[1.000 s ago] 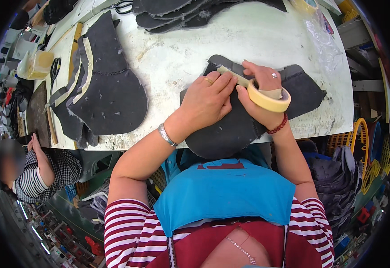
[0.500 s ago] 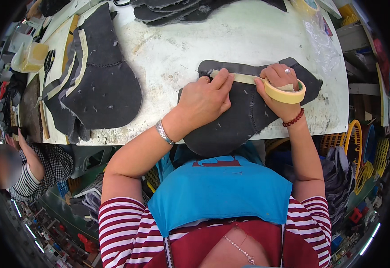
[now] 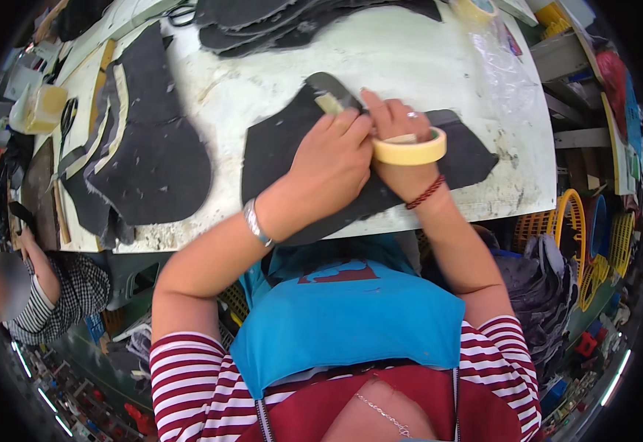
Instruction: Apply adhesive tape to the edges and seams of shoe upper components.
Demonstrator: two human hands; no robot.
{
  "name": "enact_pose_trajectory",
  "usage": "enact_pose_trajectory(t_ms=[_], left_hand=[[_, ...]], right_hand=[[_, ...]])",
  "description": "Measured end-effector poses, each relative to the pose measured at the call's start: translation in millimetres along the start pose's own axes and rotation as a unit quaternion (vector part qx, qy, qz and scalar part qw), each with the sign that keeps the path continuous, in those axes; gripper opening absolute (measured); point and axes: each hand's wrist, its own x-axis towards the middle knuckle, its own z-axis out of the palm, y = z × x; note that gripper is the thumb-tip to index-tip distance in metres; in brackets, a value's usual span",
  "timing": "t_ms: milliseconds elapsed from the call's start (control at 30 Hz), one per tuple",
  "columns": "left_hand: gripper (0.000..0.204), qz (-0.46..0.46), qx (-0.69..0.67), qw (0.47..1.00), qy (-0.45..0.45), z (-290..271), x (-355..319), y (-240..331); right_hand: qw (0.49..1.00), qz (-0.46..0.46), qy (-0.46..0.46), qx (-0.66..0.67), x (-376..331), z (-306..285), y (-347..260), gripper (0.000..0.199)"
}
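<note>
A dark grey fabric piece [image 3: 277, 140] lies at the table's front edge, turned at a slant, its upper edge bent up near my fingers. A cream strip of masking tape [image 3: 328, 103] sticks along that edge, most of it under my hands. My left hand [image 3: 332, 158] is closed, fingertips pinched on the strip and the fabric edge. Against it, my right hand [image 3: 404, 151] is curled round the pale yellow masking tape roll [image 3: 418, 152], its index finger raised. What its fingertips touch is partly hidden.
At left lie more dark pieces [image 3: 156, 162] with tape strips, beside black scissors [image 3: 69, 116]. Stacked dark pieces [image 3: 277, 26] and another pair of scissors [image 3: 181, 15] are at the far edge. A clear plastic bag [image 3: 494, 70] lies far right. A co-worker [image 3: 49, 295] is at left.
My right hand has come left with the tape roll, up against my left hand. The fabric piece has turned and shifted left; its taped edge now slants.
</note>
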Motion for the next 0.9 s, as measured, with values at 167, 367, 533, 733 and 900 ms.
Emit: enact_pose_trajectory(t_ms=[167,367,533,733,900], left_hand=[[0.044,-0.059,-0.092,0.991,0.075,22,-29,3],[0.049,-0.038,-0.035,0.998,0.039,20,-25,3],[0.053,-0.034,0.029,0.999,0.024,19,-27,7],[0.064,-0.025,0.065,0.998,-0.005,16,-24,9],[0.069,-0.043,0.068,0.996,-0.043,8,-16,11]], right_hand=[[0.963,0.007,0.05,0.266,-4,0,-9,0.051],[0.925,-0.03,0.026,0.377,-3,-11,9,0.023],[0.996,-0.086,0.001,0.022,-10,-50,86,0.03],[0.985,-0.039,-0.041,0.165,-10,-44,86,0.018],[0.992,-0.051,-0.077,0.088,-5,-40,82,0.018]])
